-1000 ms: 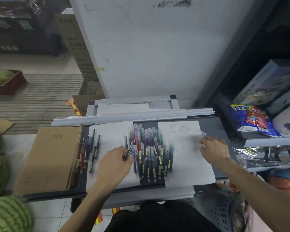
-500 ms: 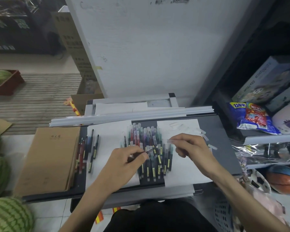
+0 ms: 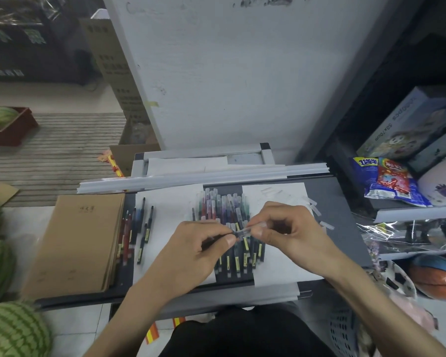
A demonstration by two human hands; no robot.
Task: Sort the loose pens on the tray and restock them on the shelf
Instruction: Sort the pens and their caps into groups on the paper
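A dark pen (image 3: 218, 237) is held in the air just above the heap of loose pens (image 3: 224, 210), lying nearly level and pointing right. The left hand (image 3: 196, 251) grips its barrel, with the thumb and curled fingers closed round it. The right hand (image 3: 291, 233) pinches a clear cap (image 3: 247, 230) between thumb and forefinger, its other fingers curled in behind. The cap sits in line with the pen and meets its tip right beside the left thumb; whether it is fully pushed on cannot be told. The heap below is a dense fan of capped pens in red, purple, blue and green, many with yellow labels on their barrels. It lies in the middle of a dark tray (image 3: 343, 228), between a left paper sheet (image 3: 170, 202) and a right paper sheet (image 3: 281, 266) and partly over their edges. Several spare caps (image 3: 312, 204) lie scattered on and beside the right sheet. A smaller row of pens (image 3: 137, 233) lies at the left sheet's left edge, next to a stack of brown notebooks (image 3: 80, 240). Long white strips (image 3: 204, 177) run across the far side of the tray, below a white wall panel (image 3: 229, 73). To the right stands a dark shelf (image 3: 417, 212) with a snack bag (image 3: 389, 181) and a picture box (image 3: 407, 124), and a basketball (image 3: 435, 276) sits lower down. Watermelons (image 3: 11, 331) sit on the floor at the left.
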